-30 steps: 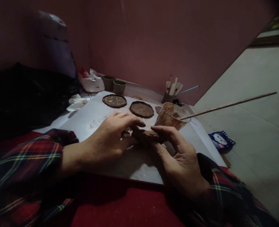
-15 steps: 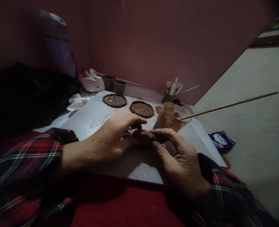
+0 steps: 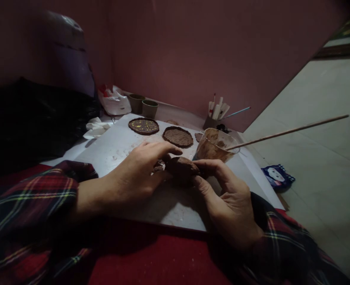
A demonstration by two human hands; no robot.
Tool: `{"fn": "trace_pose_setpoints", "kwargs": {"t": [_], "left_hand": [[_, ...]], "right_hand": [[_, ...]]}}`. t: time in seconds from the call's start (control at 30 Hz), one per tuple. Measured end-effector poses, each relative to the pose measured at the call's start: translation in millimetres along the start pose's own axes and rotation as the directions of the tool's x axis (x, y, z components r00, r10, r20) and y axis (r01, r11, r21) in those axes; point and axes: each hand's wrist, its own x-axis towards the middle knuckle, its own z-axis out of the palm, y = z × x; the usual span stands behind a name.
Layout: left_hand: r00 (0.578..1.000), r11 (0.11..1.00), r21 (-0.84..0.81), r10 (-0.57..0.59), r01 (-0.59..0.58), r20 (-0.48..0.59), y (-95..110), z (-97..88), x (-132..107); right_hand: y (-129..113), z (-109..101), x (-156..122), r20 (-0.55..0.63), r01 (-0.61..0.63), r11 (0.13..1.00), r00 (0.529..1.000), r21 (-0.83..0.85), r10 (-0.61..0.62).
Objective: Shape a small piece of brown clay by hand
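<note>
A lump of brown clay (image 3: 182, 168) is held up between my two hands, above a white board (image 3: 175, 213). My right hand (image 3: 227, 198) pinches its right edge between thumb and fingers. Around its left side curves my left hand (image 3: 139, 170), the thumb against the clay and the index finger stretched above it; the other fingers are partly hidden. Some more dark bits (image 3: 158, 166) show between the left thumb and index finger. Beyond the hands lie a flat brown clay disc with a raised rim (image 3: 177, 137) and a similar disc with yellow specks (image 3: 143, 126).
A clay-smeared clear cup (image 3: 210, 144) stands right of the discs, a long stick (image 3: 288, 132) jutting from it rightward. Behind are a holder with brushes and sticks (image 3: 216, 114), two dark green cups (image 3: 149, 109) and a white plastic bag (image 3: 115, 103). Black plastic (image 3: 38, 122) lies left.
The clay lump has turned in my fingers, showing a broader, rounder face and standing slightly higher. My left index finger has shifted slightly left; my right hand still pinches the edge.
</note>
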Motion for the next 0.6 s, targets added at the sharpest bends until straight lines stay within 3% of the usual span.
{"fn": "trace_pose_setpoints", "kwargs": {"t": [0.6], "left_hand": [[0.996, 0.996, -0.025, 0.081, -0.08, 0.035, -0.1, -0.4, -0.1]], "right_hand": [[1.2, 0.2, -0.8, 0.049, 0.028, 1.0, 0.998, -0.006, -0.028]]}}
